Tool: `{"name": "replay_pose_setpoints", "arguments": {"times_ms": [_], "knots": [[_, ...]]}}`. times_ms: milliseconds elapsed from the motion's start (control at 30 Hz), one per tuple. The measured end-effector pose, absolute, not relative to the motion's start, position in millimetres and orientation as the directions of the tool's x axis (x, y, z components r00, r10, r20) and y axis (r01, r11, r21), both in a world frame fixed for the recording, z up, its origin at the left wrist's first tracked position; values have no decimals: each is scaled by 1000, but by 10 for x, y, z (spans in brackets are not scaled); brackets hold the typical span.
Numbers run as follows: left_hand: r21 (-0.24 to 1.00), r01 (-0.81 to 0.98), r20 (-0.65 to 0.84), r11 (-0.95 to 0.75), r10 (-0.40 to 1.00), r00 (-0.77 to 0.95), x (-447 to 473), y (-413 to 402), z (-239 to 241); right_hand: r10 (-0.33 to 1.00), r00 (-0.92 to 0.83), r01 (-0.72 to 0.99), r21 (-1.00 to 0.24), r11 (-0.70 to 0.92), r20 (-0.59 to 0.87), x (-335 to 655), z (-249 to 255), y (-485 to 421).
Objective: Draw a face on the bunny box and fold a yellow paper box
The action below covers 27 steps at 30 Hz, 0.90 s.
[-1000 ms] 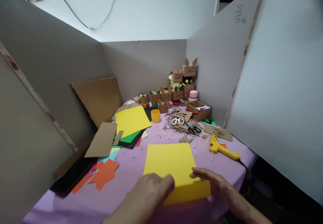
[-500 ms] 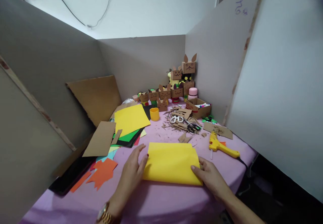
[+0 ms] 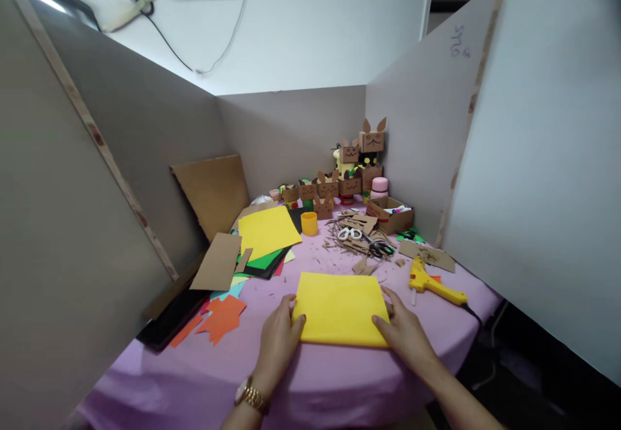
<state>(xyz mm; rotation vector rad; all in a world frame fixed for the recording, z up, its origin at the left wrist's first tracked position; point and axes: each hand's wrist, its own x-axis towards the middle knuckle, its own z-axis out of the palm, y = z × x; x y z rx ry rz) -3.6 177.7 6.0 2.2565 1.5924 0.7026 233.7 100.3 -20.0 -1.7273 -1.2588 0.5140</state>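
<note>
A folded yellow foam sheet is held near the front of the table, its fold or edge facing me. My left hand grips its left edge, thumb on top and fingers at the side. On the opposite edge, my right hand pinches the sheet the same way, its fingers partly hidden behind it. A gold watch is on my left wrist. To the right of the sheet lies a yellow hot glue gun. Orange cut pieces lie to the left.
Scissors rest on cardboard scraps beyond the sheet. Coloured sheets and cardboard are stacked at left. A yellow ring, cardboard animal figures and a box of markers stand farther back. Partitions enclose the table.
My left hand has closed on the left edge of the yellow sheet, which it was only beside or lightly touching. The sheet's layers now line up more evenly. The view has tilted up and shifted left.
</note>
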Motion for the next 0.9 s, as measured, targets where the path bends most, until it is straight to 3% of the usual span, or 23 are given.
{"name": "replay_pose_setpoints", "arguments": {"times_ms": [233,433,600,900], "knots": [[398,847,227,-354,932,283,-35,1823,79,905,331,777,-622,-100,267,2315,-178,1009],[284,875,251,-391,911,326,68,1991,220,914,284,868,-482,-117,289,2253,-171,978],[174,843,249,-510,851,463,354,2176,318,913,285,892,-430,-141,291,2240,-147,974],[45,752,45,-658,753,656,665,2396,466,912,286,893,-426,-142,295,2260,-150,996]]}}
